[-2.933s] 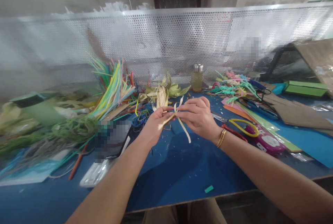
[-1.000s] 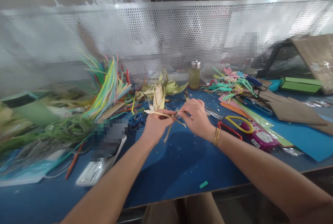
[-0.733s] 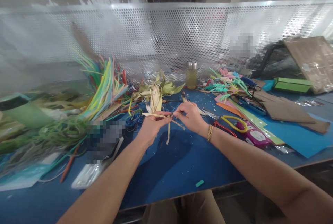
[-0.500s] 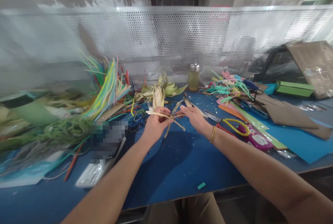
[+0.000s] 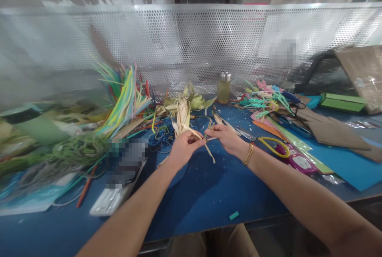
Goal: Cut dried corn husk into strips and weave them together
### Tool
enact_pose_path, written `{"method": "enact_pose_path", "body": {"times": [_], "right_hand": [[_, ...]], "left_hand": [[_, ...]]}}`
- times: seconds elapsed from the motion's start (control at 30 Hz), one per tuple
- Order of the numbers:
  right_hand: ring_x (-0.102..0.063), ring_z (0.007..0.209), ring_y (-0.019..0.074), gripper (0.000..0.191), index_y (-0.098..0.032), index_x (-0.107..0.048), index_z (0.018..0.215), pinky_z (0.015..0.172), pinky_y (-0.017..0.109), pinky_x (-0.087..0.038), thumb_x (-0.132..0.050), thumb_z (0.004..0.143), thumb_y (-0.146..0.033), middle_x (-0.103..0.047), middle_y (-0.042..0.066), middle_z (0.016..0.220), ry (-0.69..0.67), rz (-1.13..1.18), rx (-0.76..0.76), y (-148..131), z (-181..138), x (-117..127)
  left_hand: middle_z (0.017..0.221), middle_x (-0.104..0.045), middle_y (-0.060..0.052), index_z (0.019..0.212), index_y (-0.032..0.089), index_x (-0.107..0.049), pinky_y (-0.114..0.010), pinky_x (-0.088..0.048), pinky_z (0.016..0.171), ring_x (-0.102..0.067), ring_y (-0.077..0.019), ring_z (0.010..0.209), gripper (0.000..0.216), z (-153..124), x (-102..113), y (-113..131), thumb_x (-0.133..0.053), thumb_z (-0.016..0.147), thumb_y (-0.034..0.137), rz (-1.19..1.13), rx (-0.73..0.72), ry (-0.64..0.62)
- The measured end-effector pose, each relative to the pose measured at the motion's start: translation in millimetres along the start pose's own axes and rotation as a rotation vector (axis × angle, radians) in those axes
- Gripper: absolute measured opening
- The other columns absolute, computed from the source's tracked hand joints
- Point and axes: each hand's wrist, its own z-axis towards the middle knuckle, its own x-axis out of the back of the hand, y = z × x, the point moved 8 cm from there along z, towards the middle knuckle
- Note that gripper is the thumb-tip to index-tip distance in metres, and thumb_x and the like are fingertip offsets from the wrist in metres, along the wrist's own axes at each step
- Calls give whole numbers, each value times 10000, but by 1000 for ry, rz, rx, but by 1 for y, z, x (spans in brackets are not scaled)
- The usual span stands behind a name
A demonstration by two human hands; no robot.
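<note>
Over the blue table (image 5: 197,193) my left hand (image 5: 183,147) pinches pale corn-husk strips (image 5: 205,145) where they cross. My right hand (image 5: 228,137), with a gold bracelet at the wrist, pinches the same strips from the right. Loose strip ends hang down and stick up between the two hands. Both hands have their fingers closed on the strips. A heap of dried corn husks (image 5: 183,108) lies just behind the hands.
Yellow-handled scissors (image 5: 268,145) and a pink device (image 5: 298,161) lie to the right. A small glass jar (image 5: 224,87) stands at the back by the perforated metal screen (image 5: 209,38). Coloured straws (image 5: 128,98), green cord and a blurred-out object lie to the left. Brown and green sheets lie far right.
The husk strips have been turned and re-gripped between my hands; a strip that stuck out left now hangs down at the right. The hands stay close together.
</note>
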Motion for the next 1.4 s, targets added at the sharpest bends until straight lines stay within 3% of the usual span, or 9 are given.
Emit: {"method": "enact_pose_path", "body": {"times": [0.1, 0.27, 0.37, 0.57, 0.77, 0.93, 1.03, 1.2, 1.4], "right_hand": [[-518, 615, 111, 285, -173, -613, 647, 657, 294, -409, -788, 635, -398, -608, -20, 635, 30, -59, 68, -5, -3, -2], [-512, 650, 123, 251, -183, -602, 634, 677, 297, -414, -753, 650, -383, -588, -20, 660, 55, -173, 253, -16, -8, -11], [-491, 626, 116, 259, -177, -590, 603, 664, 295, -397, -745, 647, -380, -568, -25, 627, 83, -199, 213, -10, -7, -10], [-477, 592, 103, 292, -173, -610, 607, 631, 287, -376, -761, 636, -420, -568, -31, 596, 62, -145, 136, -9, -4, -5], [-481, 575, 99, 269, -176, -623, 604, 618, 281, -381, -771, 639, -398, -570, -34, 576, 14, -114, 119, -13, -7, -5], [-524, 679, 112, 235, -183, -658, 660, 690, 280, -397, -796, 622, -370, -620, -19, 687, 12, -14, 132, -14, -6, -1], [-475, 625, 95, 237, -184, -661, 667, 651, 274, -368, -793, 632, -379, -594, -32, 668, 20, 46, 107, -13, -2, 5], [-446, 598, 83, 255, -183, -667, 708, 606, 265, -325, -809, 600, -365, -574, -41, 661, 93, 94, 82, -11, 3, 18], [-439, 612, 89, 273, -177, -634, 659, 633, 275, -340, -796, 582, -382, -575, -37, 650, 199, 37, 118, -4, 5, 25]], "left_hand": [[691, -674, -13, 745, 177, -621, -310, -483, 710, -643, -174, 706, 243, -1, 3, -1, -794, 627, 300, -39, 21, 49], [547, -606, 6, 575, 169, -580, -276, -433, 601, -579, -143, 571, 211, -3, -1, -8, -784, 586, 221, -21, 76, 41], [533, -590, 20, 590, 170, -571, -268, -423, 593, -562, -131, 553, 205, -4, -5, -9, -772, 599, 211, -43, 69, 26], [644, -648, 26, 803, 183, -620, -250, -445, 612, -617, -132, 633, 254, -8, -9, -9, -794, 646, 280, -223, 112, -3], [766, -707, -17, 904, 185, -689, -274, -470, 687, -684, -171, 780, 257, -9, -12, -10, -785, 689, 286, -223, 165, -75], [745, -718, -27, 846, 181, -687, -282, -467, 653, -671, -170, 716, 240, -7, -10, -9, -799, 646, 248, -129, 191, -57], [729, -719, -35, 820, 178, -689, -273, -452, 610, -646, -156, 657, 218, -7, -13, -8, -793, 642, 248, -100, 211, -93], [684, -711, -32, 809, 189, -702, -259, -428, 567, -621, -143, 608, 195, -10, -11, -8, -792, 645, 245, -87, 244, -151], [643, -694, -27, 774, 185, -715, -270, -442, 579, -618, -148, 589, 159, -12, -1, -16, -784, 632, 207, -118, 258, -115]]}}
